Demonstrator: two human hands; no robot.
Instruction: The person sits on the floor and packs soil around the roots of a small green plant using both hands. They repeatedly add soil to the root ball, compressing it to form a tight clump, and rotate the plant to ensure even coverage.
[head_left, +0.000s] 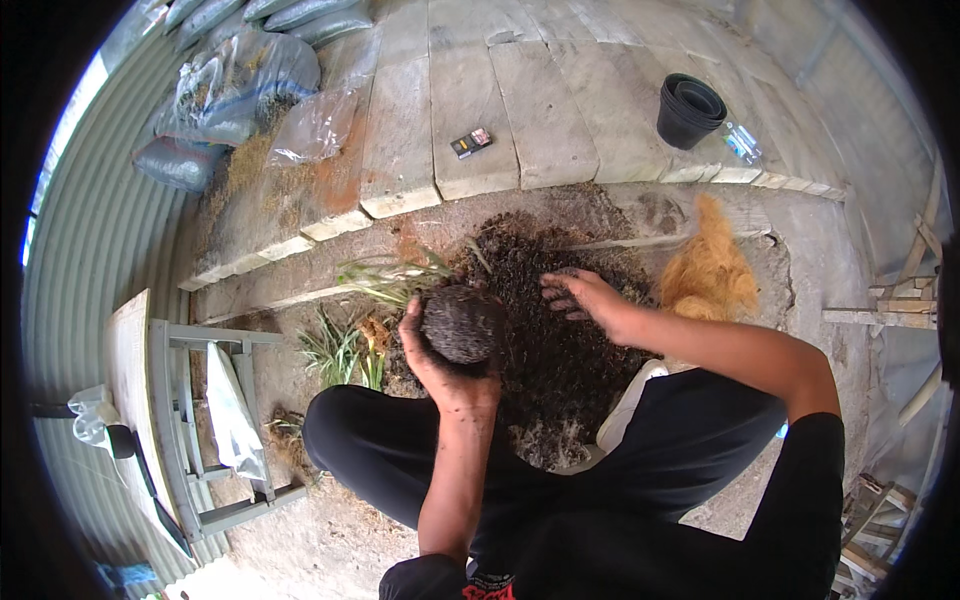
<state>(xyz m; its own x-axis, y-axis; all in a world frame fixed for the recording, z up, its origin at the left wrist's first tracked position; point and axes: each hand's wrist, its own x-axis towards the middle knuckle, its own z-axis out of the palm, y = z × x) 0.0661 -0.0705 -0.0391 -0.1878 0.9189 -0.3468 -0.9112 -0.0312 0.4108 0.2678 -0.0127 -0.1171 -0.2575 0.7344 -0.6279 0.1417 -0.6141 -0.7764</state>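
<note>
My left hand (448, 384) cups a rounded ball of dark potting soil (459, 328) from below and its left side. Long narrow green leaves (390, 279) stick out past the ball's far left side, slightly blurred; where they join the soil is hidden. To the right, my right hand (583, 298) hangs over the heap of dark, crumbly soil (551, 360) with nothing in it. Its soil-smeared fingers are bent and a little apart. The heap spreads over the floor before my crossed legs.
Tan coconut-like fibre (709, 274) lies right of the heap, loose green plants (334, 349) left. Beyond, a concrete ledge (469, 90) carries nested black pots (690, 111), a plastic bottle (742, 142), a small box (472, 143) and filled sacks (247, 79). A stool-like frame (161, 420) stands left.
</note>
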